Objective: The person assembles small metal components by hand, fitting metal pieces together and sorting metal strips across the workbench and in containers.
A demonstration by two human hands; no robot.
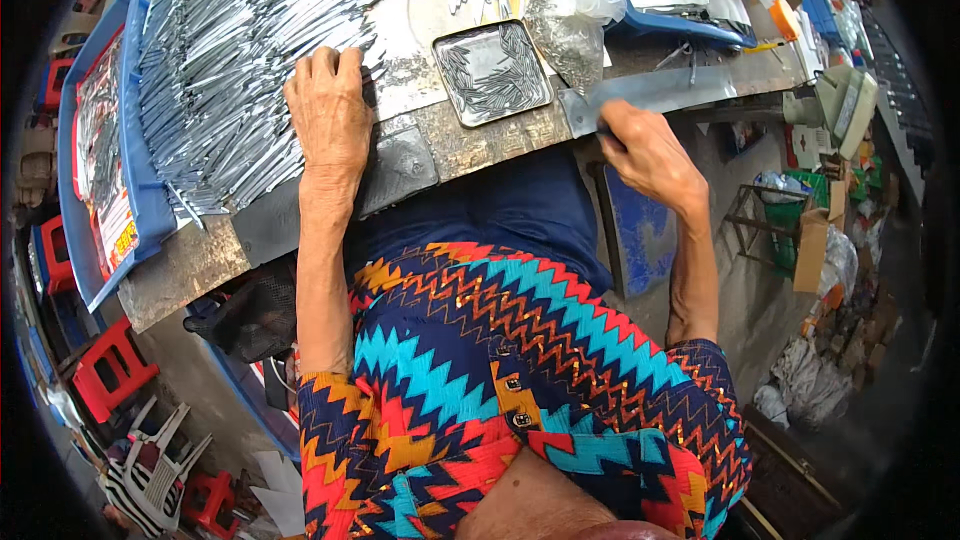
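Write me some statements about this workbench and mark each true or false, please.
1. The square metal tray holds small grey pieces. True.
2. The left hand is inside that tray. False: it is at the right side of the pile of thin metal rods.
3. The right hand is to the right of the square metal tray. True.
4. The plastic tray left of the rods is yellow. False: it is blue.

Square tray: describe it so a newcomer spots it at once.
Find the worktable across the top. Near its front edge, between the left hand and right hand, lies the tray. Unlike the bigger blue trays to either side, it is small, square and holds short grey metal pieces.
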